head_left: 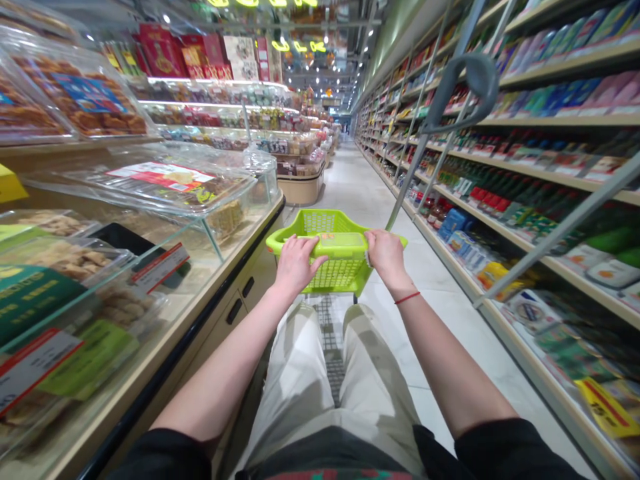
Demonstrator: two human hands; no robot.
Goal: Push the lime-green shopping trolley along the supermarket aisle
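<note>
A bright green plastic shopping cart (330, 272) with perforated sides stands in front of my legs. Its green handle (343, 240) runs across the side nearest me. My left hand (299, 262) grips the left part of this handle, fingers over the top and thumb stretched along the near side. Around the right end of the handle my right hand (386, 257) is closed, with a thin red string on that wrist. Beneath the right hand, a small pale bit shows that I cannot make out. The inside of the basket is mostly hidden.
Close on the left runs a display counter (220, 280) with glass panels and packaged snacks (165, 177). Tall stocked shelves (550, 127) line the right, with a slanting grey pole and loop handle (465, 87) before them. A tiled aisle (345, 160) stretches ahead.
</note>
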